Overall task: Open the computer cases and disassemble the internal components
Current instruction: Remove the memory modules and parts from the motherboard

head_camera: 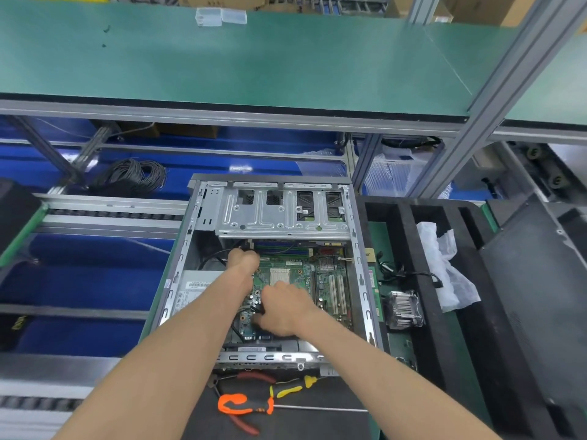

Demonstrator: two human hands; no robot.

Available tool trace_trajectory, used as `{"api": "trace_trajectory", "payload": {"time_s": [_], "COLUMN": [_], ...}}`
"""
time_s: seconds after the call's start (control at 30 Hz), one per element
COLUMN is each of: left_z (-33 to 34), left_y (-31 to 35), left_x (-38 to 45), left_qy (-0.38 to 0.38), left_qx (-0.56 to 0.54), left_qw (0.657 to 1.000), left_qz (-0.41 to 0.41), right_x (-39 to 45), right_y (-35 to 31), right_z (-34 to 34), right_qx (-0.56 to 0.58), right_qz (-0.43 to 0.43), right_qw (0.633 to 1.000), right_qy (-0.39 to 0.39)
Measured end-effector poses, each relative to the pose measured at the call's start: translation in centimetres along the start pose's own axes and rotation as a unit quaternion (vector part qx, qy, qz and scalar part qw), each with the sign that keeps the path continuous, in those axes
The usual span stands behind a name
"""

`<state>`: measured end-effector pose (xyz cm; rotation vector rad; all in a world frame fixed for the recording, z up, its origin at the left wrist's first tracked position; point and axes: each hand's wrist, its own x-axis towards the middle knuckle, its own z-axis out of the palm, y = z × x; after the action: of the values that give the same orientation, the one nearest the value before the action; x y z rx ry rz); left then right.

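An open computer case (360, 274) lies flat in front of me, its green motherboard (327, 277) exposed below a silver drive cage (279, 214). My left hand (244, 259) reaches deep to the board's upper left edge, fingers curled down around a black cable (211, 257) near the memory slots. My right hand (283, 308) rests on the board's lower left part, its fingers curled on a black cable or connector (259, 309); what exactly it pinches is hidden under the hand. The power supply (193, 293) sits at the case's left.
Pliers with red handles (254, 376), an orange-handled tool (241, 404) and a yellow-black screwdriver (295, 387) lie just below the case. A removed heatsink (405, 308), loose cables (413, 276) and white plastic (444, 265) sit in the black foam tray on the right. Coiled wire (133, 176) lies far left.
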<state>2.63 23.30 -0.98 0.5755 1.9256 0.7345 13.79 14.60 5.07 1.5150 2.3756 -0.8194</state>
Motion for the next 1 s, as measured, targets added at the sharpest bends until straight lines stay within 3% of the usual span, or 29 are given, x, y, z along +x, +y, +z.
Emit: {"api": "trace_trajectory", "payload": {"time_s": [0.23, 0.33, 0.47, 0.63, 1.0], "left_z": [0.1, 0.1, 0.0, 0.2, 0.2], "left_y": [-0.3, -0.3, -0.3, -0.4, -0.7], "left_x": [0.2, 0.2, 0.0, -0.6, -1.6], "left_qy": [0.005, 0.006, -0.007, 0.023, 0.05], "left_qx": [-0.014, -0.017, 0.012, 0.145, 0.152], "left_qw": [1.0, 1.0, 1.0, 0.989, 0.985], "left_qz": [-0.008, -0.012, -0.016, 0.012, 0.064], "right_x": [2.4, 2.9, 3.2, 3.4, 3.8], "right_y": [-1.3, -1.6, -1.6, -1.6, -1.7], "right_z": [1.8, 2.1, 2.4, 2.6, 3.0], "right_qx": [0.157, 0.155, 0.159, 0.161, 0.175], "right_qz": [0.119, 0.134, 0.145, 0.136, 0.125], "right_qw": [0.979, 0.978, 0.975, 0.977, 0.976], "right_qy": [-0.054, -0.049, -0.054, -0.043, -0.042]}}
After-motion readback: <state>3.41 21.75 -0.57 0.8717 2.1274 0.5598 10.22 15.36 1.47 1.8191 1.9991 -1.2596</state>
